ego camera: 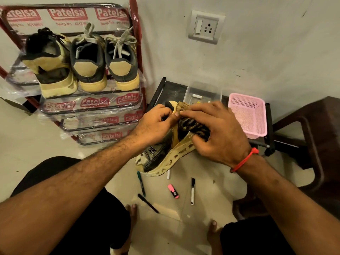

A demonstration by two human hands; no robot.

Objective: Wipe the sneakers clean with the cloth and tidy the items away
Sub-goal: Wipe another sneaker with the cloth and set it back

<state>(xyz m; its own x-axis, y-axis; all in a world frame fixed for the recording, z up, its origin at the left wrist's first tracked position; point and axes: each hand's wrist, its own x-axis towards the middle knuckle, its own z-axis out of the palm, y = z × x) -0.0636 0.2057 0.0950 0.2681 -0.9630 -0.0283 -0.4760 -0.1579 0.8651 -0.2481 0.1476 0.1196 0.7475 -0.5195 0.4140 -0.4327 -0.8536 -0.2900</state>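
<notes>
mid-frame, held in the air above the floor: the sneaker (pixel 165 155), tilted with its pale lattice sole toward lower right and its heel toward the lower centre. left hand (pixel 156 124) curled round the upper near the tongue, thumb and fingers gripping to steady it. right hand (pixel 219 133) bunched over the dark patterned cloth (pixel 193 127), fingers curled and pressing it against the shoe's side just above the sole.

judged as the wiping step, with the tidying not yet begun. to do it well: keep the left grip firm and close to where the cloth works, so the shoe does not twist under pressure. rub in short strokes along the mesh, then turn the shoe to bring the lattice sole up, pushing a fold of cloth into the openings where dirt likely lodges. refold to a cleaner face when soiled; hard to tell from here how dirty the cloth is.

upper left of the frame: three more sneakers (pixel 82 65) standing heel-out on the plastic-wrapped shoe rack (pixel 92 105), probably the place for this one afterwards. lower centre, on the floor: scattered pens and markers (pixel 192 192) and a pink highlighter (pixel 173 191). right of centre: a pink basket (pixel 257 124), a likely home for them.
</notes>
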